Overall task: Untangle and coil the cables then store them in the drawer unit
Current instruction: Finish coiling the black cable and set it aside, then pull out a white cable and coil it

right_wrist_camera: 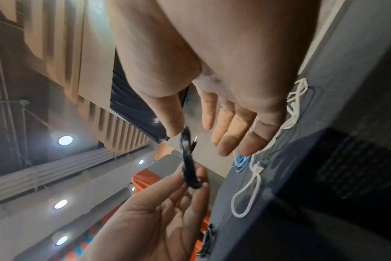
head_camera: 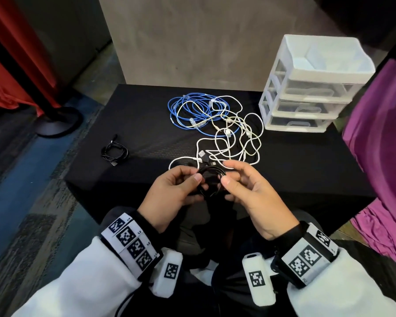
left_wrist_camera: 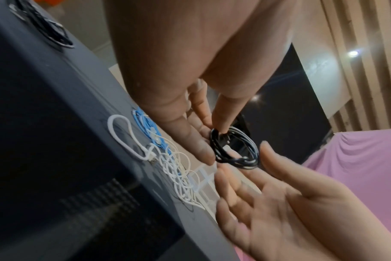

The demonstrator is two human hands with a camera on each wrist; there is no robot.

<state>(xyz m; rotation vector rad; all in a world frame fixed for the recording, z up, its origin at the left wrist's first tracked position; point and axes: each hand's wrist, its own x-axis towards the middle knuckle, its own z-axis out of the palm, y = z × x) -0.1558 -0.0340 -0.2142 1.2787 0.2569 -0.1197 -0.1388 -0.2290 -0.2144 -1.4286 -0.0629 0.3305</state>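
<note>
- Thin black cable coil (head_camera: 211,182): pinched by left hand (head_camera: 169,197) grip, thumb + fingers.
- Right hand (head_camera: 252,193): grip loose, fingers straight, thumb touching coil.
- Blue/white cable tangle (head_camera: 217,120): on black table (head_camera: 306,156).

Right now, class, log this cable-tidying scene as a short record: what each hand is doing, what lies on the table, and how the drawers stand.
left hand: pinches the black coil
right hand: thumb on the coil's other side, fingers spread
coiled and set aside: second black cable, table's left
still tangled: blue cable and white cables
drawer unit: table's far right, three drawers, all shut
</note>
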